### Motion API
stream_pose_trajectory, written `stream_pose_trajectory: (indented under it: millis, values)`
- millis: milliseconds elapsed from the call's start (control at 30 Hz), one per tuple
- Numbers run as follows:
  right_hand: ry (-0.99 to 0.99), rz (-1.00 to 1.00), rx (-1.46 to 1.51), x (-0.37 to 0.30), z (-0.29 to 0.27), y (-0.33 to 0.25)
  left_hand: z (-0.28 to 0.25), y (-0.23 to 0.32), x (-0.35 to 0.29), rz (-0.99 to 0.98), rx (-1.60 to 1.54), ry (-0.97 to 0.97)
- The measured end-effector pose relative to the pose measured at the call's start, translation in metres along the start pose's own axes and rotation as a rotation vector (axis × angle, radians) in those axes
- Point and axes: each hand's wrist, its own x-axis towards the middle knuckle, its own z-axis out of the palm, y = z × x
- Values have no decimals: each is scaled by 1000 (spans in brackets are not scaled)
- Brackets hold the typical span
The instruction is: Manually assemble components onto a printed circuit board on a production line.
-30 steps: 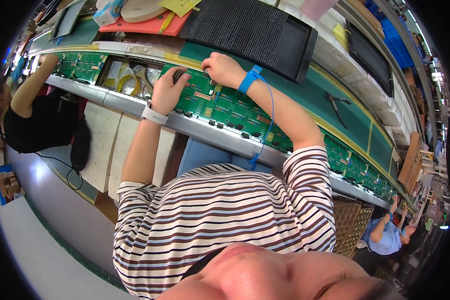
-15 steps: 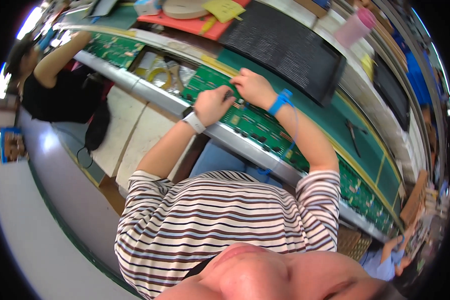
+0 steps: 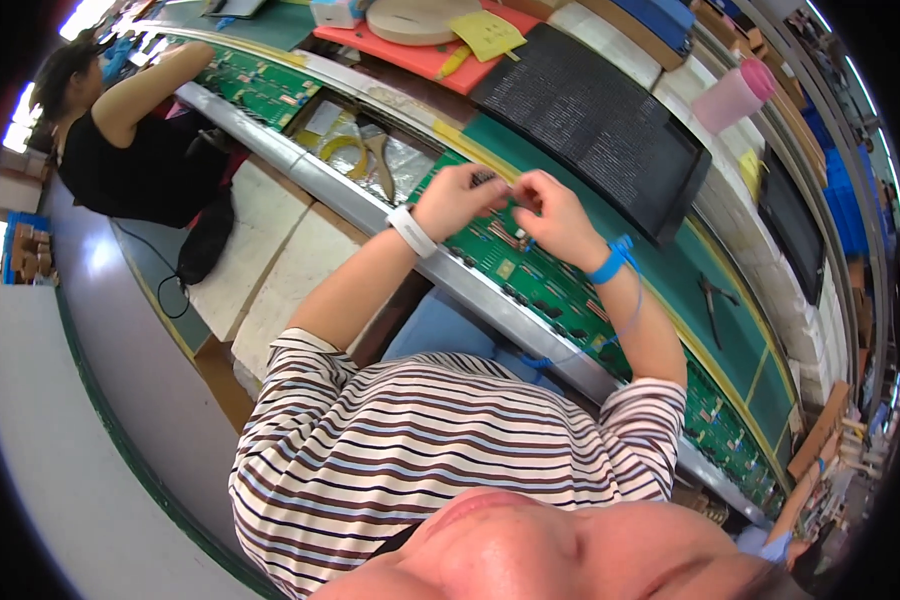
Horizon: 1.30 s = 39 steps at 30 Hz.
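Over a green circuit board [image 3: 505, 268] on the rail line, my two hands are close together. My left hand [image 3: 452, 206], with a white band at its wrist, is closed around small dark parts [image 3: 483, 179] that show at its fingertips. My right hand [image 3: 562, 224] wears a blue wrist strap [image 3: 612, 260] with a thin cord. Its thumb and fingers are curled in near the left fingertips; whatever they may hold is too small to make out. Black and copper-coloured components stand on the board below.
A black tray [image 3: 580, 115] with rows of small parts lies beyond my hands. Pliers [image 3: 712, 305] rest on the green mat at right. A brush [image 3: 378, 160] and yellow tape [image 3: 343, 157] lie left of the board. Another person [image 3: 135, 150] works at far left. A pink bottle [image 3: 735, 95] stands behind.
The view has shifted a little. My right hand has moved to the right and nearer relative to the left one, its fingers now curled in. My left hand still holds the dark parts.
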Motion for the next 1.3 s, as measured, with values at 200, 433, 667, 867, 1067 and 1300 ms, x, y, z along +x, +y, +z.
stream_pose_trajectory:
  millis: [200, 433, 667, 867, 1067, 1300]
  values:
    - [74, 55, 256, 18, 12, 4, -1, 10, 1, -115, -303, 20]
    - [151, 112, 251, 26, 23, 16, -4, 6, 12, -114, -229, 45]
    - [56, 407, 676, 40, 13, 31, -12, 5, 17, -59, -52, 80]
    - [-47, 227, 167, 46, 4, 62, -22, 0, 10, 57, 212, 68]
    - [-61, 210, -8, 47, 5, 60, 4, -8, -21, 351, 841, -187]
    - [-82, 112, -288, 46, 11, 53, 5, -9, -27, 428, 918, -205]
